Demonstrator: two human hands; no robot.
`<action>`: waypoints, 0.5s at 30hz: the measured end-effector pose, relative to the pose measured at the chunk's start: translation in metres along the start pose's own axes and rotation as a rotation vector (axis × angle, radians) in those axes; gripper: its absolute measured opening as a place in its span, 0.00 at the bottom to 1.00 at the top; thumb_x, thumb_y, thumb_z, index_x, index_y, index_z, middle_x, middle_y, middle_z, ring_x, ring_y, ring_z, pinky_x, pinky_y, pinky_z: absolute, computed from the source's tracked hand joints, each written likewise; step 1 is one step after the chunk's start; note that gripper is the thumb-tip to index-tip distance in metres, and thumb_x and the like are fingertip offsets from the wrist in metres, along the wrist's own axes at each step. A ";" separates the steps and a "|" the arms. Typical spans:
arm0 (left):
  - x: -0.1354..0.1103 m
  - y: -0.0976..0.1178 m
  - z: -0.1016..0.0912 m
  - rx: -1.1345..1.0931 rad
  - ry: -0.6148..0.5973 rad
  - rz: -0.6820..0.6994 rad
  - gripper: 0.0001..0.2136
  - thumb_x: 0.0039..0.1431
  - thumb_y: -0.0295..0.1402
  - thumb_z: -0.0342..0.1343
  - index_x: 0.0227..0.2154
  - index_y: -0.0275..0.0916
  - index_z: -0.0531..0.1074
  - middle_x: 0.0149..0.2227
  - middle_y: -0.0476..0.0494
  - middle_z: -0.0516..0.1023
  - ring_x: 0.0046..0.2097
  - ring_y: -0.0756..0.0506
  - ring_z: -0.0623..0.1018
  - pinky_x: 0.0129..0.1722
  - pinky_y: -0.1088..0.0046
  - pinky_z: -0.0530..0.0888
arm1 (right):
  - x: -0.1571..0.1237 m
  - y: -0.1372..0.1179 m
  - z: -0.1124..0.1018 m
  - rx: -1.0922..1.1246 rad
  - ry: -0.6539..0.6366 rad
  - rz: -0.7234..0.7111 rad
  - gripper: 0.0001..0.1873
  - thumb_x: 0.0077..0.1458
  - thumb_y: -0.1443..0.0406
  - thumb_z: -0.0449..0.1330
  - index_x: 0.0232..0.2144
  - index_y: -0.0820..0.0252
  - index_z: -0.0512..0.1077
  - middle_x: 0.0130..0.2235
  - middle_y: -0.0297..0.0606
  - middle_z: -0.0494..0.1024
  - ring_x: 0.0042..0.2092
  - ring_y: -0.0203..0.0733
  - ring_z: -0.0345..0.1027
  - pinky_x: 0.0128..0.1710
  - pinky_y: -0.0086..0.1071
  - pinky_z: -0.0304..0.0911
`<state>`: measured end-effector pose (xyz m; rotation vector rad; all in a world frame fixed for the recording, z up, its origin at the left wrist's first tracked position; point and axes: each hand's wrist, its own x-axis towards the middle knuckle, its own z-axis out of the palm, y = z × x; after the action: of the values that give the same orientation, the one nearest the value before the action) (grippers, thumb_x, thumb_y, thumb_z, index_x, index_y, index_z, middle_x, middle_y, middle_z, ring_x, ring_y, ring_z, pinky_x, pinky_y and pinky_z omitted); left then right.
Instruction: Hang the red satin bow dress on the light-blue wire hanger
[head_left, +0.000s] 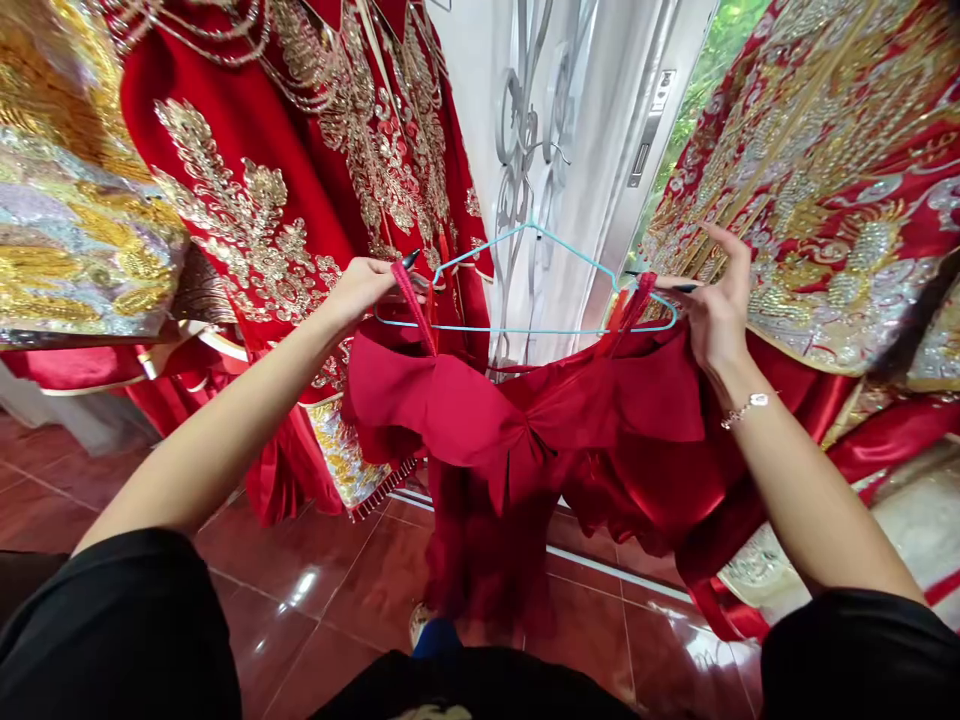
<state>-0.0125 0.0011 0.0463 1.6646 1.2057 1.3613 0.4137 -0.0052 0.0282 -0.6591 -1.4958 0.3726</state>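
A plain red dress [517,430] hangs in front of me on a thin light-blue wire hanger [525,330], its hook up near the white door. My left hand [367,290] pinches the dress's left red strap at the hanger's left end. At the hanger's right end, my right hand [712,300] grips the right strap with its fingers curled; a bracelet circles that wrist. Both straps loop over the hanger's bottom wire.
Red garments with gold embroidery hang at the left [300,180] and at the right [825,170]. A white door with a metal scroll grille [540,150] stands behind the hanger. Glossy red floor tiles [315,590] lie below.
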 end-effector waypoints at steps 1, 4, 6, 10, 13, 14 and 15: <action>0.003 0.005 0.002 0.045 -0.013 0.036 0.20 0.50 0.49 0.67 0.26 0.32 0.75 0.25 0.40 0.81 0.37 0.42 0.80 0.44 0.62 0.75 | 0.005 -0.003 0.004 0.051 0.011 0.002 0.34 0.40 0.65 0.56 0.52 0.44 0.59 0.63 0.37 0.63 0.40 0.37 0.76 0.39 0.34 0.69; 0.007 0.017 0.008 0.170 -0.030 0.132 0.19 0.51 0.46 0.65 0.25 0.31 0.76 0.25 0.39 0.80 0.37 0.42 0.79 0.43 0.63 0.74 | 0.015 -0.002 0.013 0.084 -0.051 0.028 0.35 0.39 0.66 0.57 0.53 0.46 0.59 0.53 0.38 0.74 0.40 0.40 0.76 0.41 0.37 0.69; 0.007 0.020 0.012 0.246 -0.018 0.176 0.17 0.54 0.43 0.61 0.25 0.31 0.76 0.24 0.40 0.79 0.35 0.44 0.79 0.42 0.66 0.74 | 0.018 0.006 0.017 0.122 -0.079 0.030 0.33 0.39 0.65 0.58 0.51 0.47 0.58 0.40 0.36 0.79 0.37 0.41 0.75 0.42 0.39 0.68; 0.012 0.013 0.011 0.515 -0.079 0.169 0.11 0.54 0.36 0.57 0.22 0.34 0.74 0.20 0.46 0.74 0.27 0.48 0.74 0.34 0.71 0.72 | 0.019 0.025 0.020 0.203 -0.034 -0.015 0.30 0.37 0.65 0.59 0.46 0.48 0.59 0.29 0.29 0.75 0.32 0.39 0.72 0.40 0.37 0.69; 0.019 0.009 -0.001 0.693 -0.305 0.122 0.06 0.50 0.34 0.60 0.27 0.36 0.75 0.24 0.48 0.76 0.27 0.48 0.75 0.34 0.71 0.72 | 0.015 0.028 0.019 0.110 0.034 -0.092 0.29 0.35 0.67 0.60 0.44 0.49 0.62 0.35 0.32 0.74 0.36 0.38 0.70 0.43 0.35 0.70; 0.019 0.009 -0.007 0.713 -0.353 0.128 0.07 0.49 0.34 0.62 0.31 0.37 0.76 0.27 0.47 0.77 0.30 0.46 0.76 0.36 0.70 0.73 | 0.011 0.025 0.017 0.046 0.067 -0.135 0.28 0.35 0.67 0.60 0.43 0.49 0.63 0.38 0.34 0.73 0.39 0.38 0.71 0.45 0.35 0.69; 0.017 0.010 -0.012 0.722 -0.363 0.154 0.11 0.48 0.35 0.63 0.36 0.38 0.76 0.32 0.46 0.78 0.34 0.44 0.78 0.40 0.68 0.74 | 0.006 0.022 0.015 -0.032 0.104 -0.184 0.26 0.36 0.67 0.59 0.43 0.50 0.65 0.41 0.36 0.73 0.42 0.40 0.71 0.48 0.37 0.69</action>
<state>-0.0208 0.0121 0.0644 2.4112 1.4573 0.6651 0.4034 0.0182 0.0190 -0.5526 -1.4519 0.1714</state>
